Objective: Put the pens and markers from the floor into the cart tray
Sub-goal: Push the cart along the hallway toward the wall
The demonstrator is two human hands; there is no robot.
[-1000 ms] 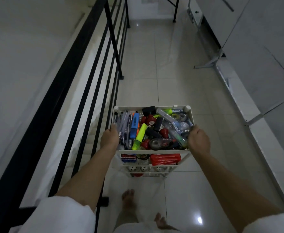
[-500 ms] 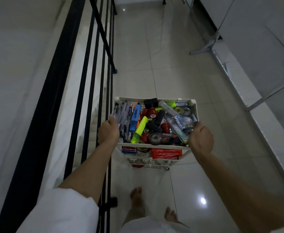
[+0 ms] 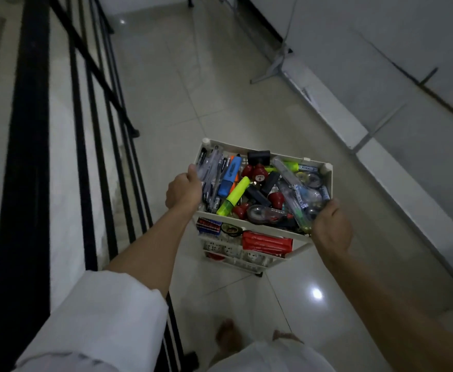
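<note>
A black metal railing (image 3: 33, 146) with slanted bars runs down the left side, above glossy pale floor tiles (image 3: 220, 76). The left hand (image 3: 183, 190) is wrapped around the left rim of the white plastic cart tray (image 3: 327, 173), thumb over the edge, touching clear-barrelled pens (image 3: 211, 173) that lie along that side. Beside the pens sit a blue marker (image 3: 229, 175) and a neon-yellow highlighter (image 3: 234, 196), then red round-topped stampers (image 3: 258, 175) and a tape dispenser (image 3: 265, 213). The tray is piled full. On the shelf below lies a red packet (image 3: 266, 242). The right hand (image 3: 331, 228) is closed around the tray's near right corner, fingers curled under and hidden. Bare feet (image 3: 226, 335) show at the bottom
</note>
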